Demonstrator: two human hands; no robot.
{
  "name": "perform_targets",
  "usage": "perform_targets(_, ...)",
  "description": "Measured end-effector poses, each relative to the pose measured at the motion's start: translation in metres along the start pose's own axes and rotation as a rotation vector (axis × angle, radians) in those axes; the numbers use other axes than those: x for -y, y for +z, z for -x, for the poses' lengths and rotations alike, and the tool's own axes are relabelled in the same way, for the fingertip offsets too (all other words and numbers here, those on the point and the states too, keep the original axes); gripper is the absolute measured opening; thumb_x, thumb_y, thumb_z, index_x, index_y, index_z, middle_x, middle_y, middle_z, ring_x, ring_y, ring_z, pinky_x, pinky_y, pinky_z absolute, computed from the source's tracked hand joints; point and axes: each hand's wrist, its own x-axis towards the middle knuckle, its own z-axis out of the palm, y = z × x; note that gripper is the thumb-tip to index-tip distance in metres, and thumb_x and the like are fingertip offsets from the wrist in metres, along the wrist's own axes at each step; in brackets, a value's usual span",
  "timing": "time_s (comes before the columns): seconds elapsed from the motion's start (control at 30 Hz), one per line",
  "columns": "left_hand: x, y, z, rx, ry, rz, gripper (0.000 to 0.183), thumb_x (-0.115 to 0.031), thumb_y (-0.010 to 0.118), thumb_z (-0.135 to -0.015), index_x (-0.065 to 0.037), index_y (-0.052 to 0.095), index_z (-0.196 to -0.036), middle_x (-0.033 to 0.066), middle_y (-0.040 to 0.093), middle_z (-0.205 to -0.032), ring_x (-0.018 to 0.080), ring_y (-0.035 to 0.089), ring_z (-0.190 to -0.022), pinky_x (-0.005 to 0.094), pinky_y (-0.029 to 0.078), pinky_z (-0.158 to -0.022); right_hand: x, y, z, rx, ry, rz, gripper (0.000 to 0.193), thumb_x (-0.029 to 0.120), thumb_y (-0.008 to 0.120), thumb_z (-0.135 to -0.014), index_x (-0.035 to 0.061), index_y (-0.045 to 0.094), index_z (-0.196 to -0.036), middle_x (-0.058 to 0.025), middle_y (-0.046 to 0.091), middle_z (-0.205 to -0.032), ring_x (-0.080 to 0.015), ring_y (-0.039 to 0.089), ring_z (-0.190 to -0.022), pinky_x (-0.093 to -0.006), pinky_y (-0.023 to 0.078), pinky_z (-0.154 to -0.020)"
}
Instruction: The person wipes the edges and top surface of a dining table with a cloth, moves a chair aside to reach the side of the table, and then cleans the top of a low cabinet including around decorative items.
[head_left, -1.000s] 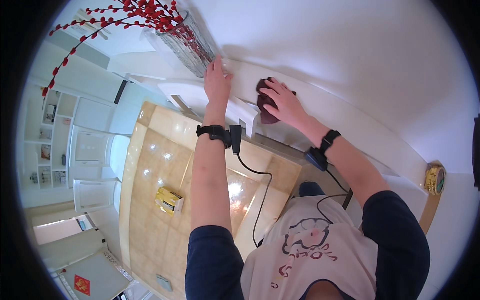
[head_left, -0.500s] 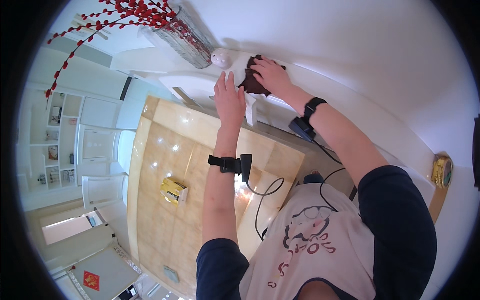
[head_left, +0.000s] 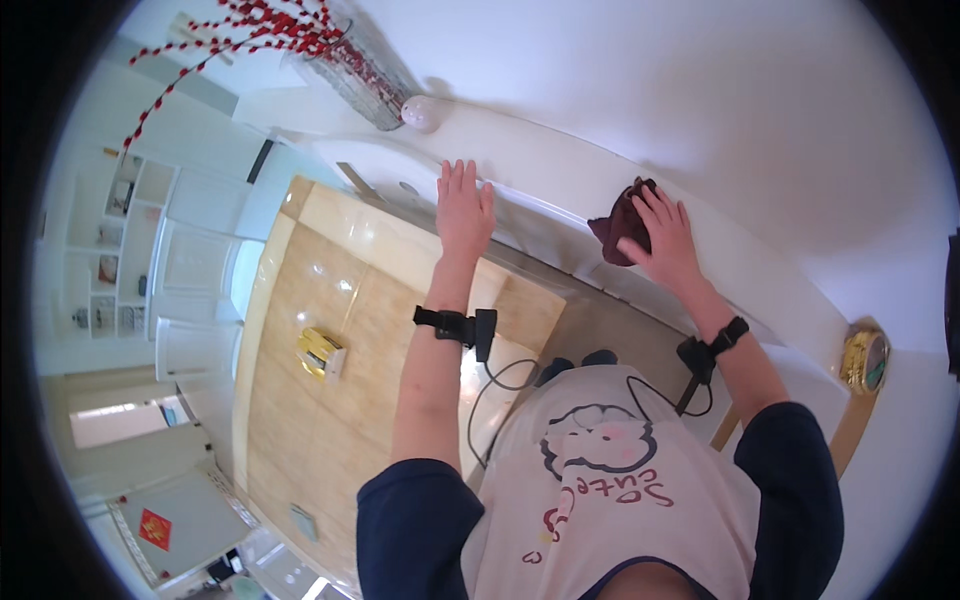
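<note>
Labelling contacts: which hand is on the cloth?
The right hand: it presses the dark red cloth on the white ledge. The left hand lies flat and bare on the ledge, apart from the cloth.

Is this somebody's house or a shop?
Most likely a home. White cupboards with open shelves line one side, a glass vase of red berry twigs decorates the white ledge, and the floor is shiny tan tile.

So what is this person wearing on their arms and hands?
Both hands are bare, no gloves. Each wrist carries a black strap with a small black box: left wrist band, right wrist band. A thin black cable runs from each toward the body. Dark navy sleeves are pushed up.
</note>
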Motion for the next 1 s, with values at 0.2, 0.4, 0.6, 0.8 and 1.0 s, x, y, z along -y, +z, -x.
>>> perform_targets(0.2, -0.003, -0.030, -0.006, 0.090, -0.144, 0.288, 0.056, -0.037, 0.043, -0.102, -0.003, 0.038, -0.146, 0.0265, 0.039, -0.149, 0.0422, 0.035, -0.139, 0.0459, 0.034, -0.112, 0.013, 0.016, -0.016, -0.044, -0.156, -0.082, 0.070, 0.026, 0.078, -0.074, 0.0026, 0.050, -0.134, -0.0210, 0.043, -0.145, -0.0373, 0.035, -0.141, -0.0531, 0.031, -0.114)
perform_targets(0.4, 0.004, -0.022, 0.000, 0.051, -0.173, 0.291, 0.059, -0.043, 0.039, -0.103, -0.005, 0.035, -0.149, 0.0262, 0.039, -0.149, 0.0391, 0.038, -0.138, 0.0445, 0.038, -0.110, 0.067, 0.086, -0.107, -0.062, -0.323, -0.160, 0.061, 0.024, 0.075, -0.077, 0.0041, 0.054, -0.131, -0.0191, 0.049, -0.141, -0.0365, 0.040, -0.137, -0.0490, 0.033, -0.113)
perform_targets(0.6, 0.000, -0.029, -0.005, 0.039, -0.149, 0.376, 0.059, -0.039, 0.033, -0.105, 0.003, 0.034, -0.147, 0.0256, 0.042, -0.147, 0.0375, 0.039, -0.138, 0.0419, 0.036, -0.111, 0.117, 0.143, -0.205, -0.019, -0.376, -0.130, 0.058, 0.025, 0.072, -0.079, 0.0057, 0.055, -0.131, -0.0183, 0.047, -0.144, -0.0350, 0.038, -0.140, -0.0474, 0.033, -0.114)
perform_targets(0.8, -0.004, -0.026, 0.000, -0.005, -0.226, 0.290, 0.055, -0.036, 0.035, -0.105, 0.003, 0.038, -0.144, 0.0243, 0.046, -0.144, 0.0372, 0.043, -0.135, 0.0432, 0.040, -0.109, 0.110, 0.140, -0.201, 0.059, -0.326, -0.225, 0.049, 0.024, 0.065, -0.086, 0.0086, 0.056, -0.132, -0.0149, 0.048, -0.146, -0.0332, 0.038, -0.140, -0.0493, 0.032, -0.114)
perform_targets(1.0, -0.013, -0.016, -0.005, -0.065, -0.293, 0.215, 0.052, -0.033, 0.039, -0.103, 0.003, 0.041, -0.142, 0.0238, 0.047, -0.144, 0.0362, 0.046, -0.133, 0.0442, 0.043, -0.105, 0.057, 0.102, -0.142, -0.008, -0.216, -0.235, 0.041, 0.024, 0.061, -0.091, 0.0102, 0.059, -0.129, -0.0158, 0.052, -0.142, -0.0350, 0.042, -0.137, -0.0536, 0.033, -0.112)
